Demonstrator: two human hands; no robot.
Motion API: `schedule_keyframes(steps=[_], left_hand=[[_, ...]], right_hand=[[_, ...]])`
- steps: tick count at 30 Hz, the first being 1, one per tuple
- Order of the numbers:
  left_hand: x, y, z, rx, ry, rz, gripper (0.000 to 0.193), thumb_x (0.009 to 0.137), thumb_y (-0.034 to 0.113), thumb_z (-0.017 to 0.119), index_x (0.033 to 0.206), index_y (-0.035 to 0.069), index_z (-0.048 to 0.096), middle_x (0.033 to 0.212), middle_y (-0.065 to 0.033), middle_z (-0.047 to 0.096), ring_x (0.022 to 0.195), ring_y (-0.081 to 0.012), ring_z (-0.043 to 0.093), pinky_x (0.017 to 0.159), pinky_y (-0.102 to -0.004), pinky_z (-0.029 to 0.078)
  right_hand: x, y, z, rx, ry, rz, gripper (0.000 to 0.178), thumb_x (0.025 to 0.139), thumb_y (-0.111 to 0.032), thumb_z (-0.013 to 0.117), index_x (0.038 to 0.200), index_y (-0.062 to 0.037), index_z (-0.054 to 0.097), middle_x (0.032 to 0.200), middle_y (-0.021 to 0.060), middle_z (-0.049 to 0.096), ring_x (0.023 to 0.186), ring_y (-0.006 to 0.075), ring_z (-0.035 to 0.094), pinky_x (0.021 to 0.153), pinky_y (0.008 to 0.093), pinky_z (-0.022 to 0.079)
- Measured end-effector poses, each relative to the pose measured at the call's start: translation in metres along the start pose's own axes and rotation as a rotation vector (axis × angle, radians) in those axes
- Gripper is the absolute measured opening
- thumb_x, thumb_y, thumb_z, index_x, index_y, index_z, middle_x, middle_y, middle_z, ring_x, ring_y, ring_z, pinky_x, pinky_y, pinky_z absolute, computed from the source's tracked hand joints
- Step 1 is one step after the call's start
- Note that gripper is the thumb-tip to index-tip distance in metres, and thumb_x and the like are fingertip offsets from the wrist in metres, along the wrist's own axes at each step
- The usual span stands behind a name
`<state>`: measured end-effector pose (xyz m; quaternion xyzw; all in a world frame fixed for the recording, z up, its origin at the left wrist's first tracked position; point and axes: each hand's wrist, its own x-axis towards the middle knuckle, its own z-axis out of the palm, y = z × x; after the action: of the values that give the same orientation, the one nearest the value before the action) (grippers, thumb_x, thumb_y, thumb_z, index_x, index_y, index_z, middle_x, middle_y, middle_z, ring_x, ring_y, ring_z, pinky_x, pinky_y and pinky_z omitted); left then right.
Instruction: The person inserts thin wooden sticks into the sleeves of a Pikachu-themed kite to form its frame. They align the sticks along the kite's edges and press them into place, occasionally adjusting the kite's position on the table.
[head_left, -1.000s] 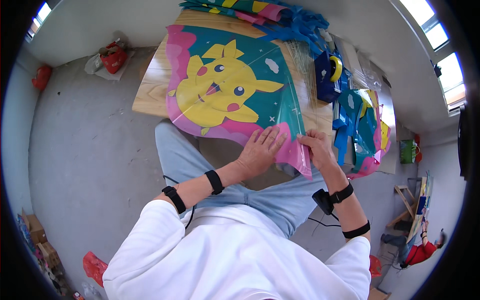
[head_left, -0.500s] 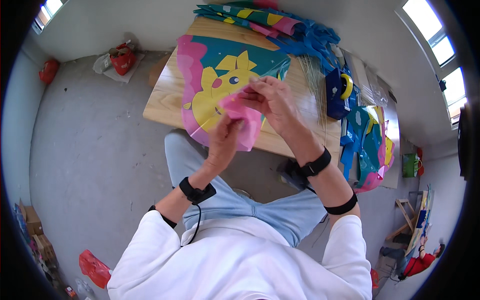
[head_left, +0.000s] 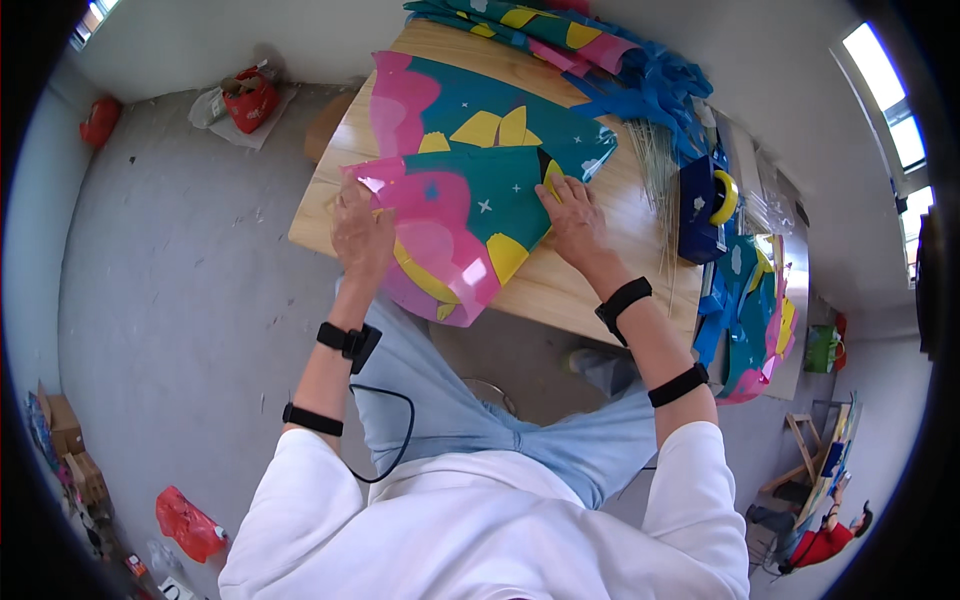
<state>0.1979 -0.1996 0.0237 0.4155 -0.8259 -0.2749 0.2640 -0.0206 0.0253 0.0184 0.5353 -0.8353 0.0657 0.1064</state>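
A glossy plastic sheet (head_left: 450, 210) printed in teal, pink and yellow lies on the wooden table, its near part folded over so that much of the yellow cartoon figure is covered. My left hand (head_left: 363, 232), a little blurred, is closed at the pink left edge of the folded part. At the right side of the fold, beside a black-tipped yellow shape, my right hand (head_left: 578, 222) rests with its fingers stretched out on the sheet. The lower pink end of the sheet hangs past the table's front edge.
Along the back of the wooden table (head_left: 325, 195) lie more printed sheets (head_left: 560, 35) and blue strips (head_left: 665, 90). Thin sticks (head_left: 655, 180) lie to the right, by a blue box (head_left: 700, 215) with a yellow tape roll (head_left: 724, 197). A person in red (head_left: 822, 545) sits at far right.
The raised pink end has come down and the sheet is folded over on the table. My hands have moved apart, left hand to the left edge, right hand down onto the fold.
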Motion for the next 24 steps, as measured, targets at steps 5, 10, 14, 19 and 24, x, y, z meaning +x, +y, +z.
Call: schedule_keyframes(steps=[5, 10, 14, 19, 24], left_hand=[[-0.053, 0.044, -0.012, 0.206, -0.186, 0.580, 0.085, 0.073, 0.029, 0.077, 0.144, 0.008, 0.036, 0.142, -0.0139, 0.043, 0.133, -0.0323, 0.039, 0.112, -0.0518, 0.022], [-0.100, 0.046, 0.010, 0.336, -0.447, 0.615, 0.078, 0.074, 0.026, 0.075, 0.142, 0.008, 0.040, 0.146, -0.0141, 0.038, 0.138, -0.0324, 0.033, 0.114, -0.0556, 0.018], [-0.087, 0.009, -0.014, 0.357, -0.478, 0.693, 0.052, 0.078, 0.013, 0.070, 0.127, 0.006, 0.054, 0.129, -0.0129, 0.054, 0.125, -0.0311, 0.048, 0.105, -0.0503, 0.033], [-0.030, 0.018, -0.093, 0.113, -0.964, 0.453, 0.024, 0.078, 0.005, 0.069, 0.101, 0.001, 0.064, 0.089, -0.0164, 0.063, 0.086, -0.0310, 0.062, 0.077, -0.0384, 0.049], [0.034, 0.075, -0.090, 0.099, -0.792, 0.474, 0.025, 0.071, 0.007, 0.075, 0.088, -0.002, 0.060, 0.074, -0.0183, 0.060, 0.072, -0.0322, 0.058, 0.068, -0.0381, 0.046]], right_hand=[[0.010, 0.019, 0.017, -0.002, 0.018, -0.048, 0.042, 0.080, -0.006, 0.062, 0.122, -0.0104, 0.060, 0.125, 0.0104, 0.056, 0.118, 0.0313, 0.051, 0.108, 0.0501, 0.034], [-0.013, 0.008, 0.011, 0.004, 0.063, -0.038, 0.031, 0.080, -0.007, 0.061, 0.111, -0.0088, 0.065, 0.113, 0.0080, 0.060, 0.107, 0.0276, 0.055, 0.106, 0.0569, 0.033], [-0.042, -0.018, -0.017, 0.033, -0.024, -0.074, 0.016, 0.079, -0.008, 0.062, 0.094, -0.0079, 0.066, 0.091, 0.0068, 0.062, 0.096, 0.0260, 0.058, 0.104, 0.0606, 0.034], [-0.072, -0.055, -0.052, 0.444, -0.008, -0.008, 0.005, 0.078, -0.011, 0.064, 0.080, -0.0069, 0.062, 0.074, 0.0088, 0.061, 0.080, 0.0309, 0.060, 0.089, 0.0531, 0.046], [-0.067, -0.043, -0.059, 0.664, -0.027, 0.324, 0.017, 0.081, -0.017, 0.068, 0.081, -0.0029, 0.059, 0.071, 0.0161, 0.061, 0.073, 0.0373, 0.059, 0.064, 0.0457, 0.045]])
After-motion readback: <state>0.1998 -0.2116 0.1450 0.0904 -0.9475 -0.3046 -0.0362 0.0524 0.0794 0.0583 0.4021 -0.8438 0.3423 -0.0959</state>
